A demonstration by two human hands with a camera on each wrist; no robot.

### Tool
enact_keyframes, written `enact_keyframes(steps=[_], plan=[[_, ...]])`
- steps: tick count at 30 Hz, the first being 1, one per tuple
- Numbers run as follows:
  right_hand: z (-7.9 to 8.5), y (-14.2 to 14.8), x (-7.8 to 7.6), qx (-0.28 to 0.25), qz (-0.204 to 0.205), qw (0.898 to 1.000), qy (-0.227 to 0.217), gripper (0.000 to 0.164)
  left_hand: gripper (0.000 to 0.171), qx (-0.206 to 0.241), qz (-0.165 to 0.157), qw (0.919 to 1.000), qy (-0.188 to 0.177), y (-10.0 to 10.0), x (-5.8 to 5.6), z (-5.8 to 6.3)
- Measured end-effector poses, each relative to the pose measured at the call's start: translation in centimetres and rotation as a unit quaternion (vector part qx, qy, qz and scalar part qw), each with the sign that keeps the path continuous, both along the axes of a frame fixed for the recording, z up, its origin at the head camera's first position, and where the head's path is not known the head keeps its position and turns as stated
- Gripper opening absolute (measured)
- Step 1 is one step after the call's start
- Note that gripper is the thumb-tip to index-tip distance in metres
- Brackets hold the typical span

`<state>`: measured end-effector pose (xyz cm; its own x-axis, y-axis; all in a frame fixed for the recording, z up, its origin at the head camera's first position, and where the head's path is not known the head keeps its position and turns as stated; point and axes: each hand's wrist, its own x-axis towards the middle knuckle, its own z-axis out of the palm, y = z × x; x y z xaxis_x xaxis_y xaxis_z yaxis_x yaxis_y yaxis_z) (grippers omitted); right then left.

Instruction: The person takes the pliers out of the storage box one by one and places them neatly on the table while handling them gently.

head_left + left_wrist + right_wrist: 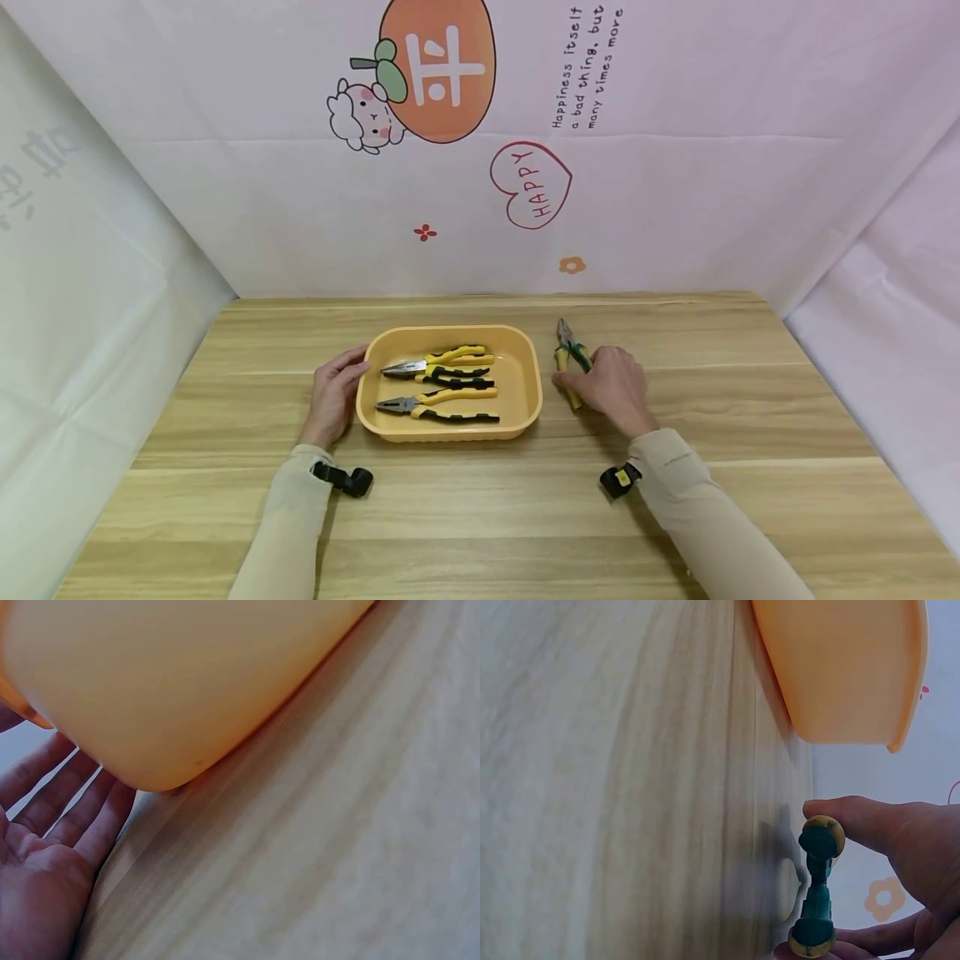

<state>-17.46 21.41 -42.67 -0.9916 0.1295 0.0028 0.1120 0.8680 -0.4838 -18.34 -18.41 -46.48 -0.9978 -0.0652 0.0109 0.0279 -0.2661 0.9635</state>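
Note:
My left hand (334,393) holds the left end of a yellow plastic basin (525,414). Its thumb lies at the rim, while straight fingers (66,817) touch the outer wall. Inside the basin lie long-nose pliers (408,367) with yellow-and-black handles, a second pair overlapping them, and combination pliers (399,406) nearer the front. All point left. To the right of the basin, my right hand (613,387) grips green-and-yellow pliers (564,333), thumb on one handle and fingers on the other. Their jaws point away from me, handles spread. The handle ends (816,930) face the right wrist camera.
The basin stands on a wood-grain table (465,517). A white printed sheet (262,208) rises behind the table's back edge, and white sheets hang at both sides. Black wrist cameras are strapped to both sleeves.

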Motion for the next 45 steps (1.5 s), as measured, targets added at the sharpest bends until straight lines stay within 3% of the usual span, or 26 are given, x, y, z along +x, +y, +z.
enact_keyframes(steps=[45], plan=[[0.04,-0.61,-0.22,0.025,-0.011,0.999,-0.043,0.063,0.042,0.006,0.001,1.0,0.007,0.04,-0.13,-0.1]])
